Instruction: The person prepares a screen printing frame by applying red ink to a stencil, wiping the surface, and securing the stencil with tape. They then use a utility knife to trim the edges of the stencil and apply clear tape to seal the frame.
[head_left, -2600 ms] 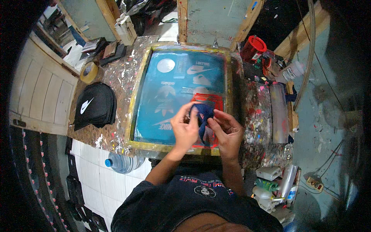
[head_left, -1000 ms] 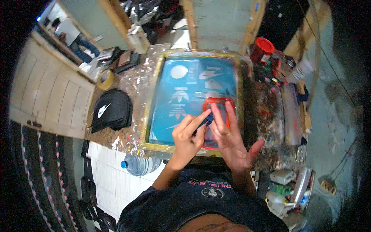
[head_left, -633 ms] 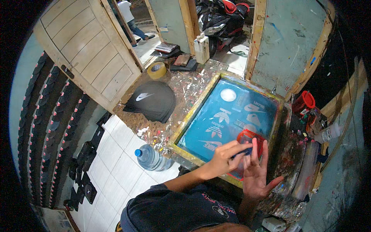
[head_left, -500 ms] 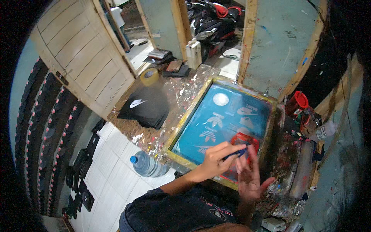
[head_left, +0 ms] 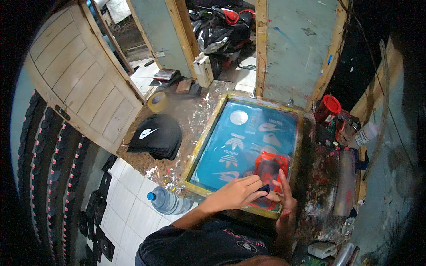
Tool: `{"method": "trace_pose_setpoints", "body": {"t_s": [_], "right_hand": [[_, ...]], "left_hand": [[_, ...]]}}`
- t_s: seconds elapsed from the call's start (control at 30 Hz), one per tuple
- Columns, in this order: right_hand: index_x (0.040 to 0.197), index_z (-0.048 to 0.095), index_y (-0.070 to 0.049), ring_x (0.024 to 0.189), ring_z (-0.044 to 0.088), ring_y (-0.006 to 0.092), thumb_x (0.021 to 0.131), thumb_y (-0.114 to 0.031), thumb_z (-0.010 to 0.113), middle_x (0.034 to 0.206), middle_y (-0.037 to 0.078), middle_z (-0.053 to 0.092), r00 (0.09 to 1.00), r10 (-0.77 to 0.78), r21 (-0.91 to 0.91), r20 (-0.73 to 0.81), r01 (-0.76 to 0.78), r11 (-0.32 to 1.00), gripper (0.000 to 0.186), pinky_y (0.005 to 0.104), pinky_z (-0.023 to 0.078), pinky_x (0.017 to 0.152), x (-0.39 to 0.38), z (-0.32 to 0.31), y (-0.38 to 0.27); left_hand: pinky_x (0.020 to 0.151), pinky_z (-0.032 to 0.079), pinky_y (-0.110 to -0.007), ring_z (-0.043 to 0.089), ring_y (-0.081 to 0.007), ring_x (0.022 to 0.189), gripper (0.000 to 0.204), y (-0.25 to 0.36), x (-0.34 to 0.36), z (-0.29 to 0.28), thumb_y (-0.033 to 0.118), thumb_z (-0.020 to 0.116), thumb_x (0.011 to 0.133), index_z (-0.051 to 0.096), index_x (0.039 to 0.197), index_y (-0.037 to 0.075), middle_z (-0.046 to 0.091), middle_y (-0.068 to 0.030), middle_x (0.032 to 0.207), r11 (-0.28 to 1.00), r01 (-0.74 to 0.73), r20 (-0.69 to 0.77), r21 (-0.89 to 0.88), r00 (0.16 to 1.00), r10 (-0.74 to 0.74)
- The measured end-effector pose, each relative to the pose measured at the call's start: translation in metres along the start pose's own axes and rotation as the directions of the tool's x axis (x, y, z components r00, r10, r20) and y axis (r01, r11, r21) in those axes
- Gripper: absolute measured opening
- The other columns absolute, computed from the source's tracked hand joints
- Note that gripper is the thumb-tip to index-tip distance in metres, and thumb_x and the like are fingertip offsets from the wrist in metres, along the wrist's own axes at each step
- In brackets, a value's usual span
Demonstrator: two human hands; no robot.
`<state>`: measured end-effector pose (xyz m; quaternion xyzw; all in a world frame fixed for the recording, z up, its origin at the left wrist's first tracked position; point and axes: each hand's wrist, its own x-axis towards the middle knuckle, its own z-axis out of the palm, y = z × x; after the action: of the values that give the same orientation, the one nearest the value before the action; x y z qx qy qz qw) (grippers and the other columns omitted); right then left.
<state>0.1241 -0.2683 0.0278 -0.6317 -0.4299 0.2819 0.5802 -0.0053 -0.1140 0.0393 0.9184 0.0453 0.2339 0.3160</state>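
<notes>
A screen-printing frame (head_left: 205, 139) with a yellow-stained rim lies on the worktop, its teal mesh (head_left: 206, 166) bearing several pale designs. Red ink or tape outlines a rectangle (head_left: 284, 159) at the mesh's lower right. Above that corner, my left hand (head_left: 237, 193) pinches a small dark blue piece (head_left: 265, 188), whose kind I cannot make out. My right hand (head_left: 287, 204) is close against it with fingers stretched out, the index finger pointing up. Whether its fingertips touch the blue piece is unclear. Left of the frame sits a stack of black fabric pieces (head_left: 162, 139), the top one with a white curved mark.
Yellowish tape (head_left: 156, 102) lies beyond the black stack. A red tub (head_left: 329, 104) and a white bottle (head_left: 366, 134) stand right of the frame. On the floor at left is a large water bottle (head_left: 168, 201). A motorcycle (head_left: 222, 33) is parked beyond the doorway.
The view has shifted, moving the scene slightly left. Both hands have come lower over the mesh's near right corner, and more of the red rectangle shows. The blue piece stays in my left hand.
</notes>
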Motion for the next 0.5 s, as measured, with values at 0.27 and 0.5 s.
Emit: {"method": "trace_pose_setpoints", "body": {"t_s": [0.27, 0.5], "right_hand": [[0.154, 0.016, 0.001, 0.133, 0.046, 0.0333, 0.06, -0.102, 0.023, 0.157, 0.018, 0.026, 0.996, 0.049, 0.306, 0.077, -0.071, 0.949, 0.139, 0.0453, 0.035, 0.11, -0.006, 0.011, -0.021], [0.146, 0.039, -0.004, 0.14, 0.039, 0.029, 0.085, -0.073, 0.046, 0.15, 0.016, 0.041, 0.832, -0.422, -0.534, 0.359, 0.554, 0.639, 0.093, 0.0613, 0.014, 0.116, 0.0, 0.001, -0.024]], "left_hand": [[0.055, 0.047, -0.038, 0.058, -0.0306, 0.064, 0.022, -0.008, -0.019, 0.004, 0.021, 0.072, 0.085, 0.062, 0.089, 0.002, 0.055, -0.0121, 0.078, 0.943, -0.1, -0.097, 0.318, 0.986, 0.137], [0.047, 0.03, -0.025, 0.042, -0.009, 0.051, 0.027, -0.017, 0.006, 0.005, 0.026, 0.054, 0.101, 0.058, 0.085, 0.005, 0.048, 0.0019, 0.063, 0.905, 0.274, -0.479, -0.326, 0.777, -0.408]]}}
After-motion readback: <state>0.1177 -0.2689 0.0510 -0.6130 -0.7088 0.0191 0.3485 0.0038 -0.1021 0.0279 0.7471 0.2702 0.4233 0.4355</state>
